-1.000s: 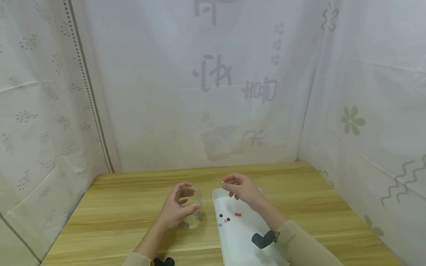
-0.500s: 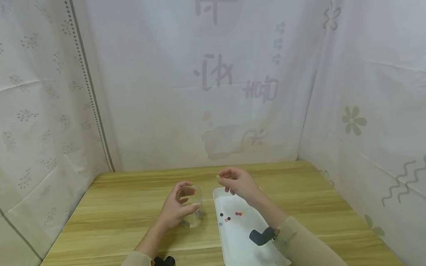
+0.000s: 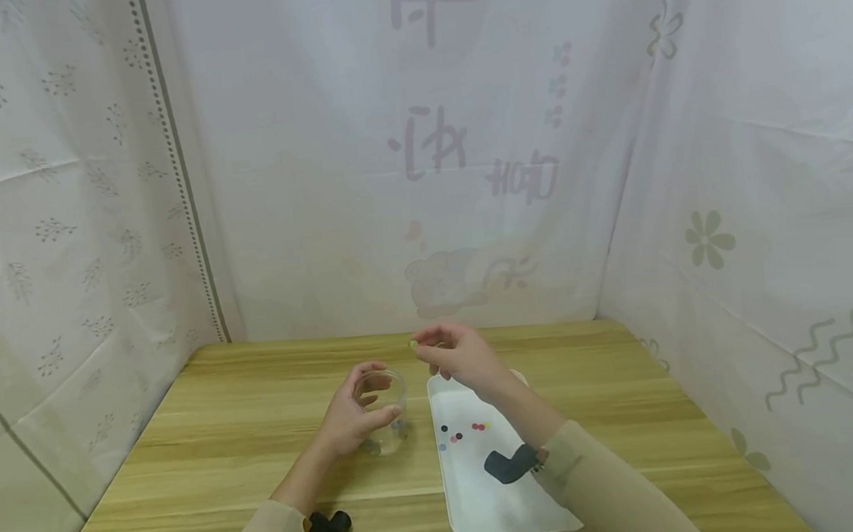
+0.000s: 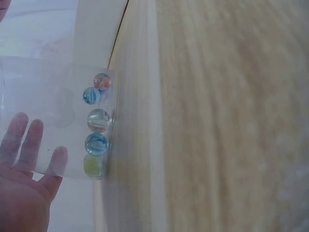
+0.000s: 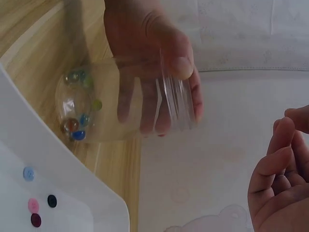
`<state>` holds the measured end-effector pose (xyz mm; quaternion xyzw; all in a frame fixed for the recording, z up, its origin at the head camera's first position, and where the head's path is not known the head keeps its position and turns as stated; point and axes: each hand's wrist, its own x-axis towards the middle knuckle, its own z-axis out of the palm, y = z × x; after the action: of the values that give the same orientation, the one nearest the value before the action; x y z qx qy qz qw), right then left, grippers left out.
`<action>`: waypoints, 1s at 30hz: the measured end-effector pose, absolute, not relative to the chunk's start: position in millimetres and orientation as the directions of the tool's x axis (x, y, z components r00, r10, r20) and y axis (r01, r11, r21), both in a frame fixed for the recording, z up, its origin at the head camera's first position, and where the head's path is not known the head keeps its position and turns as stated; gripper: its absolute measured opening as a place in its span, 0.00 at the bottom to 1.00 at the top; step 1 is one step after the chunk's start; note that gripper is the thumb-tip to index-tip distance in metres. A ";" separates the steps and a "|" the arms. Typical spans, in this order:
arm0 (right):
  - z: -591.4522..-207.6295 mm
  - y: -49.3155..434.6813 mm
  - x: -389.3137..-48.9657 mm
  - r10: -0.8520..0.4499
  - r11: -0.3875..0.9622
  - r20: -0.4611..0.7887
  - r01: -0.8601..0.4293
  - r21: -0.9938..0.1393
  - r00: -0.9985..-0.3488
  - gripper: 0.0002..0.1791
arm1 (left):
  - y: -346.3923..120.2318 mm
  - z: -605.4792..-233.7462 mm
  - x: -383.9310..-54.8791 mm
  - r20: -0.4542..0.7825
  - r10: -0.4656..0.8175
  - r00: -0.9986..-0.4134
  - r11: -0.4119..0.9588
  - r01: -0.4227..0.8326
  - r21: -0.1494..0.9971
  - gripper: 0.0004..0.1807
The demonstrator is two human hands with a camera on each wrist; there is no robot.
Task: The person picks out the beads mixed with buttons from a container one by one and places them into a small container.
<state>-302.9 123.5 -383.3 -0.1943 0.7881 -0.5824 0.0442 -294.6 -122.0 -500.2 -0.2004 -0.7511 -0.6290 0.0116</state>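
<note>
My left hand [image 3: 350,416] grips a clear plastic cup [image 5: 108,104], which stands upright on the table, its fingers and thumb curled round the upper part. Several glass marbles [image 4: 98,121], blue, clear, reddish and yellow-green, lie at the bottom of the cup. Higher up and to the right of the rim, my right hand [image 3: 465,358] pinches a small pale yellow-green round piece [image 3: 413,345] between thumb and fingertips. In the right wrist view that piece is hidden behind the fingers.
A white tray [image 3: 502,515] stands right of the cup, under the right forearm. Several buttons lie in it, among them a light blue button [image 5: 29,174], a pink button [image 5: 33,205] and a black button [image 5: 52,201]. Patterned curtains [image 3: 300,184] hang behind the wooden table [image 3: 208,450].
My right hand has risen and moved left from over the tray's far end towards the cup, carrying the pinched piece. The left hand and cup have stayed in place.
</note>
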 end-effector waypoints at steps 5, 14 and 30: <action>-379.7 114.8 -302.1 -0.385 0.229 0.161 -0.263 -0.937 -0.909 0.15 | -122.0 -499.7 -295.1 0.266 0.291 -0.919 0.130 0.313 0.941 0.38; -386.1 102.4 -303.8 -0.411 0.249 0.138 -0.256 -0.934 -0.901 0.14 | -122.1 -500.1 -295.3 0.271 0.293 -0.917 0.123 0.317 0.940 0.38; -401.4 90.5 -300.0 -0.428 0.282 0.106 -0.245 -0.928 -0.897 0.13 | -122.1 -499.5 -293.8 0.249 0.276 -0.928 0.129 0.293 0.947 0.39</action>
<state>-300.0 90.5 -401.4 -0.2113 0.7965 -0.5605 0.0819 -293.8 -122.1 -499.5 -0.1892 -0.7513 -0.6322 0.0066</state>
